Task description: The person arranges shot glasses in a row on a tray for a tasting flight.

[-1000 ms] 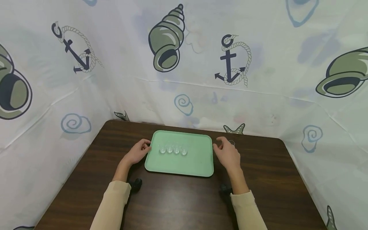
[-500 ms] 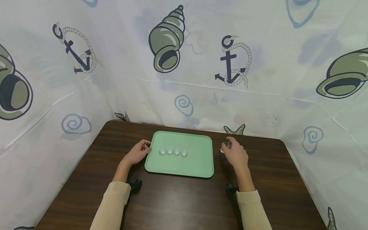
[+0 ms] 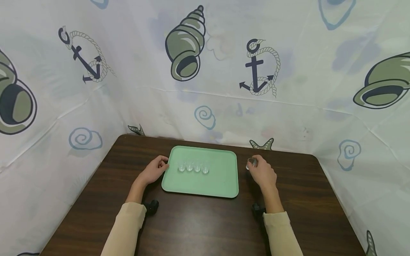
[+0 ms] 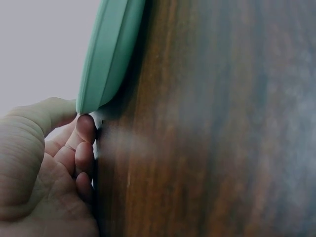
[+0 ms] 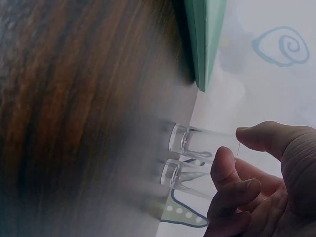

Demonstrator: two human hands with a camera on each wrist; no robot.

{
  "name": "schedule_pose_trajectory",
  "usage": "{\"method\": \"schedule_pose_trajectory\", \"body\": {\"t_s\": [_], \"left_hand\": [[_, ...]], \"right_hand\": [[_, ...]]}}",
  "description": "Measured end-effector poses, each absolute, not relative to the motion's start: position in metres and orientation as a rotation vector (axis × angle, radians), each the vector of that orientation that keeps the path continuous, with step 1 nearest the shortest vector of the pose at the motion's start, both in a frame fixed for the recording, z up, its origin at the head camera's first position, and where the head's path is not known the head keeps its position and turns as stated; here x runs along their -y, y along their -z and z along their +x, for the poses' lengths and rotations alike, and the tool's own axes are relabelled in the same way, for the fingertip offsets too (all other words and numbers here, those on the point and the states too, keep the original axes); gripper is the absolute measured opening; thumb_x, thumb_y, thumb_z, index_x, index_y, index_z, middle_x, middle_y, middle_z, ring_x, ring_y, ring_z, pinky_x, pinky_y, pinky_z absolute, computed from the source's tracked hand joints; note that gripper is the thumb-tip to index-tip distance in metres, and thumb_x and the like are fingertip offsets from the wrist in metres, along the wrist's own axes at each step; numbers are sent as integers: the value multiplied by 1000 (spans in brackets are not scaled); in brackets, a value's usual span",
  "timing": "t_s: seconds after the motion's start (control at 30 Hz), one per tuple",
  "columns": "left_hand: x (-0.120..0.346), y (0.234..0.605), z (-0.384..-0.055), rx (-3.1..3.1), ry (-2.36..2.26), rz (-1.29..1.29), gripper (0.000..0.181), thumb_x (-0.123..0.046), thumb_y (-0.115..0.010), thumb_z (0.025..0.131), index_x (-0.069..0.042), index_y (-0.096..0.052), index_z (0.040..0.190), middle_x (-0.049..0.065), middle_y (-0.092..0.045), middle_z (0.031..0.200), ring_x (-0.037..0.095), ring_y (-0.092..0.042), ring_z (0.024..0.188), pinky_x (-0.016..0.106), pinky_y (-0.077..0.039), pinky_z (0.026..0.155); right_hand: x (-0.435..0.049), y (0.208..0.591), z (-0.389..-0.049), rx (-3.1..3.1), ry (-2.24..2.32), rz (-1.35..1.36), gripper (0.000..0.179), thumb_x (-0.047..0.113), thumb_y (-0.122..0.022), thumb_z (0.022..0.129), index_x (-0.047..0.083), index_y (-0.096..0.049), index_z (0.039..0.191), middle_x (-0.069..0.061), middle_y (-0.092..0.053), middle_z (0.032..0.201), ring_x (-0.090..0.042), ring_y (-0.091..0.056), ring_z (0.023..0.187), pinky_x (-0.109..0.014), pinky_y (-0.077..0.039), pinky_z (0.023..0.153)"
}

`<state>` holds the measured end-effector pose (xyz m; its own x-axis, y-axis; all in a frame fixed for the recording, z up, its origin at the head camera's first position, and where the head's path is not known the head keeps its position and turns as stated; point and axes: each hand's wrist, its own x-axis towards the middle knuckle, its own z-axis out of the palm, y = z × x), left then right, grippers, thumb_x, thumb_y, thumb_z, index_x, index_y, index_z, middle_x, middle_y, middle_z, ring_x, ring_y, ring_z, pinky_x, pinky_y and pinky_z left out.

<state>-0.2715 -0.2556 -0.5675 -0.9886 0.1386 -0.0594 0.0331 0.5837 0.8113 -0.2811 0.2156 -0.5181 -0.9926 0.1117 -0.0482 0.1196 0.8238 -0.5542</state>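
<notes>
A light green tray [image 3: 221, 174] lies on the dark wooden table. Several small clear shot glasses [image 3: 197, 168] stand in a row on it, left of its middle. My left hand [image 3: 154, 170] pinches the tray's left edge; in the left wrist view the thumb lies against the rim [image 4: 101, 74] and the index fingertip is tucked at its underside. Right of the tray, my right hand [image 3: 263, 172] holds a clear shot glass [image 5: 197, 143] at its rim, between thumb and index finger. A second shot glass [image 5: 185, 178] stands close beside it, partly behind the curled fingers.
The brown table [image 3: 205, 227] reaches to a pale cloth [image 3: 224, 117] printed with shells and anchors, which hangs behind and at both sides. A dark device [image 3: 151, 207] sits at the left wrist and another dark device [image 3: 257, 209] at the right.
My right hand has moved right, away from the tray's right edge, and its fingers have come down onto a shot glass. The left hand and the tray have stayed put.
</notes>
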Motion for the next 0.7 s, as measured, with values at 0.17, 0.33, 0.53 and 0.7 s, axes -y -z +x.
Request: {"method": "schedule_pose_trajectory", "body": {"t_s": [0.17, 0.33, 0.53, 0.7], "left_hand": [[255, 567, -271, -2706, -1358, 137, 39, -19, -56, 113, 3, -51, 145, 11, -59, 103, 21, -52, 87, 37, -43, 81], [254, 565, -270, -2708, -1356, 135, 39, -19, -56, 113, 3, -52, 146, 11, -60, 104, 21, -52, 87, 37, -44, 81], [254, 563, -270, -2702, -1361, 133, 39, -18, -56, 113, 3, -52, 145, 11, -59, 103, 21, -51, 87, 37, -43, 81], [255, 565, -270, -2699, -1360, 144, 39, -18, -56, 113, 4, -51, 146, 11, -59, 103, 21, -51, 86, 37, -43, 81]], "right_hand": [[-215, 520, -281, -2993, 920, 188, 51, 44, -59, 106, 21, -57, 151, -15, -76, 122, -32, -68, 77, -46, -48, 64], [-213, 523, -280, -2996, 947, 189, 49, 43, -61, 106, 22, -59, 150, -10, -76, 117, -29, -66, 76, -45, -47, 65], [-211, 523, -278, -2999, 990, 179, 47, 41, -64, 106, 19, -60, 147, -7, -72, 109, -26, -63, 72, -41, -42, 62], [-210, 524, -279, -2993, 997, 190, 46, 41, -63, 106, 17, -61, 145, -6, -72, 108, -25, -61, 70, -40, -41, 62]]}}
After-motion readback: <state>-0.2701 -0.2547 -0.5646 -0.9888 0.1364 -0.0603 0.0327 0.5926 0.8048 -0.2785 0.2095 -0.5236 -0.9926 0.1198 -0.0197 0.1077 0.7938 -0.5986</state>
